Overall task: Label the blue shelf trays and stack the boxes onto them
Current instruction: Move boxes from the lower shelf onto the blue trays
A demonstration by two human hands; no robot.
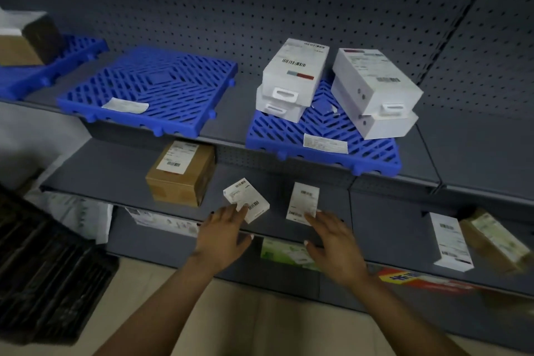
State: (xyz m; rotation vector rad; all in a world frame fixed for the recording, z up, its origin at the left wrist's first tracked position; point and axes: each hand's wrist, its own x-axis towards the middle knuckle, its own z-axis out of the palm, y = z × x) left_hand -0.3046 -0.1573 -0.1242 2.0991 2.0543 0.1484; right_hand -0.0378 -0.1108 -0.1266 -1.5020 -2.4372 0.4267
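Reaching for labels on the middle shelf.
Left hand (224, 233) touching small label (246, 199), right hand (335, 240) touching tall label (303, 204), fingers straight; could slide off edge.

No text legible anywhere. Barcode labels show on the white boxes (294, 72), the brown carton (180, 173) and the two loose labels (247, 199) on the shelf (115, 176), print too blurred to read. Red-yellow package (404, 279) on the lower shelf carries blue characters, unreadable.
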